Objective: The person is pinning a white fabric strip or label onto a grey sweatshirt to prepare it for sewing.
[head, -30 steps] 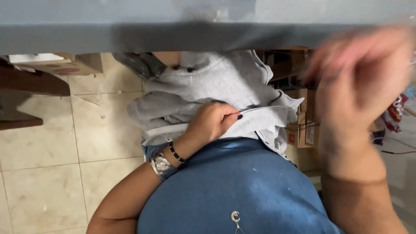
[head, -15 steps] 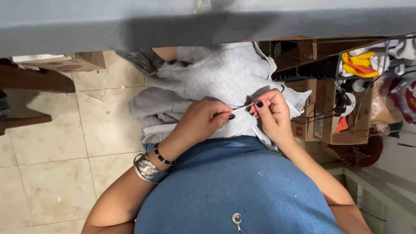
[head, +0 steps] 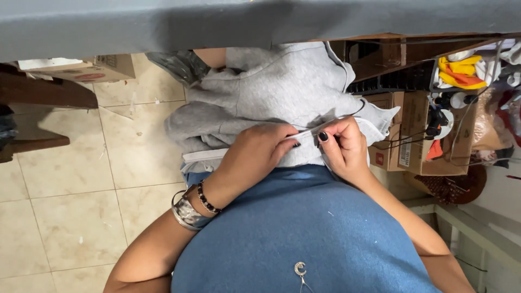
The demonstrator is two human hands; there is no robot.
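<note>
Both hands, left hand (head: 255,154) and right hand (head: 342,149), pinch grey garment (head: 282,92).

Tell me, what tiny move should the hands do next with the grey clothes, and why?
Probably draw the white edge taut: the left hand and right hand both pinch it on the grey garment, and it looks slack between them.
</note>
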